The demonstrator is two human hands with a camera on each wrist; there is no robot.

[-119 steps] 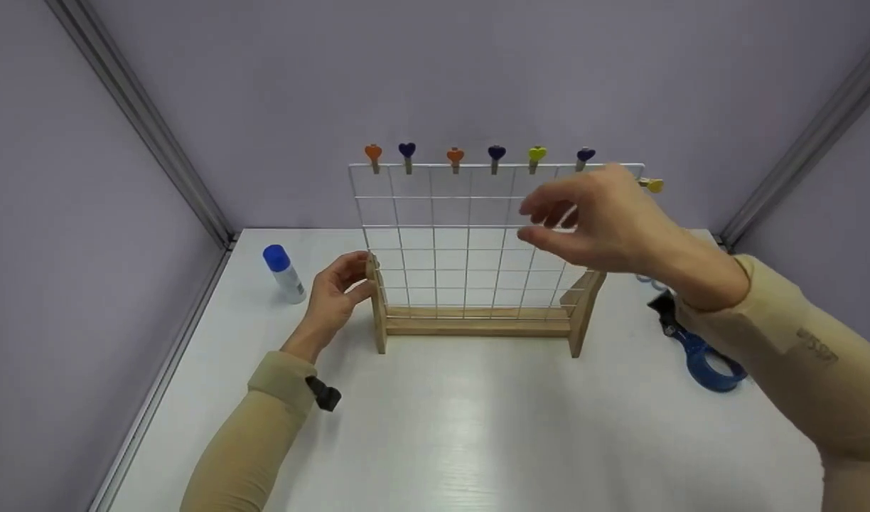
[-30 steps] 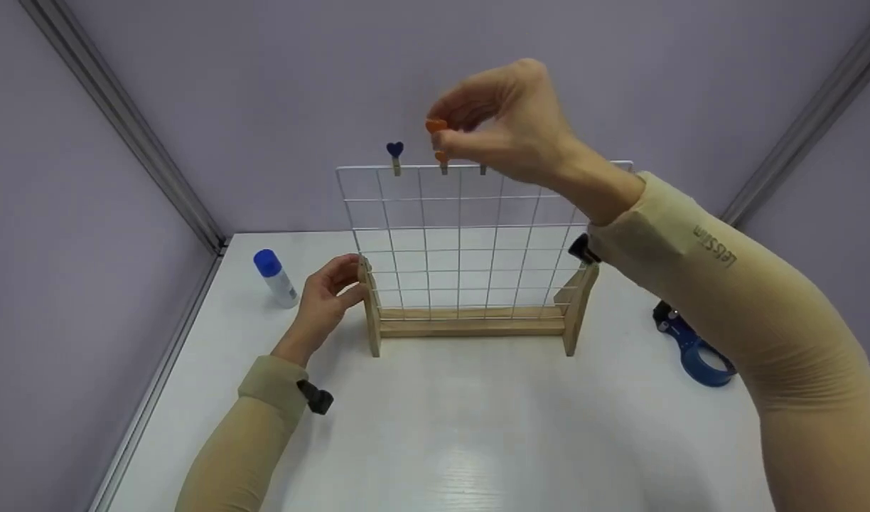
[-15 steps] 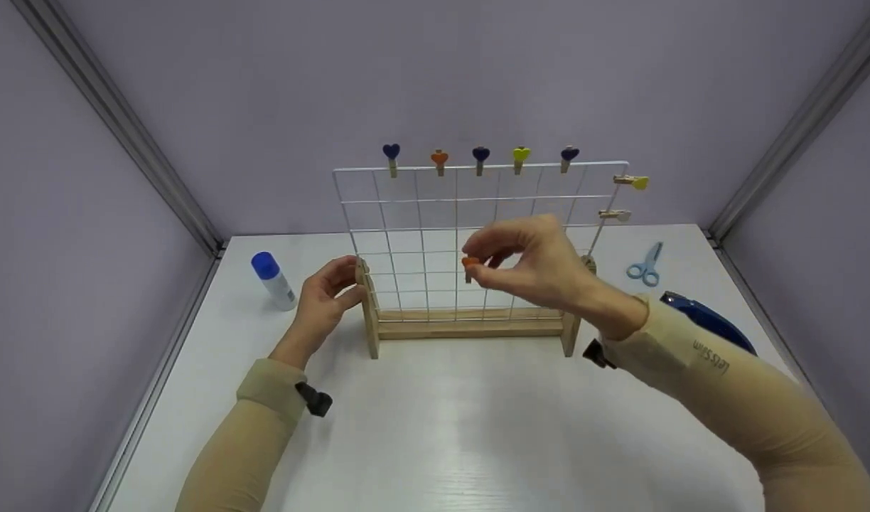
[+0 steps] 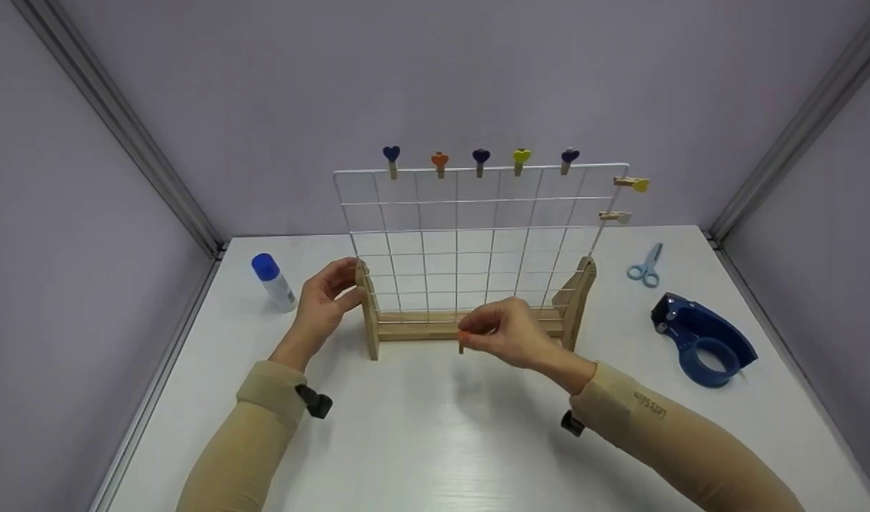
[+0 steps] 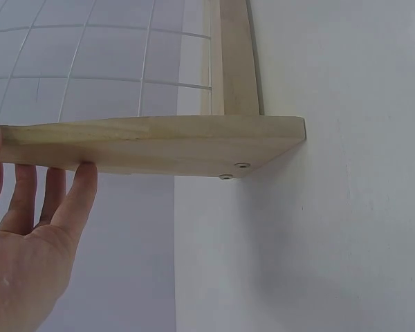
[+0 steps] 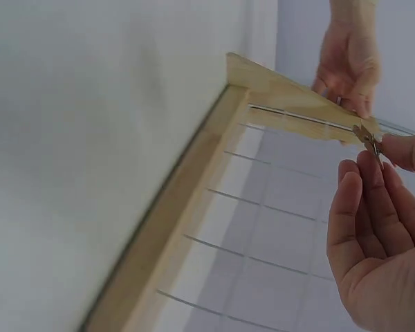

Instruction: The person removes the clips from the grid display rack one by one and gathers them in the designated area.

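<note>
A white wire grid (image 4: pixel 478 235) stands in a wooden stand (image 4: pixel 414 329) on the white table (image 4: pixel 435 441). My left hand (image 4: pixel 348 286) grips the stand's left upright (image 4: pixel 368 313); in the left wrist view its fingers (image 5: pixel 69 207) lie against the wood (image 5: pixel 166 145). My right hand (image 4: pixel 472 338) pinches an orange heart clothespin (image 4: pixel 463 340) low in front of the stand's base, just above the table. The right wrist view shows that clothespin (image 6: pixel 366 136) between thumb and fingertips. Several heart clothespins (image 4: pixel 480 159) sit on the grid's top wire, and two (image 4: pixel 632 183) on its right edge.
A glue stick (image 4: pixel 271 281) with a blue cap stands to the left of the stand. Light blue scissors (image 4: pixel 645 267) and a blue tape dispenser (image 4: pixel 701 341) lie to the right. Grey walls close in the table at the back and on both sides.
My right hand took the orange clothespin off the left end of the top wire and carried it down to just above the table. The left hand has kept its hold.
</note>
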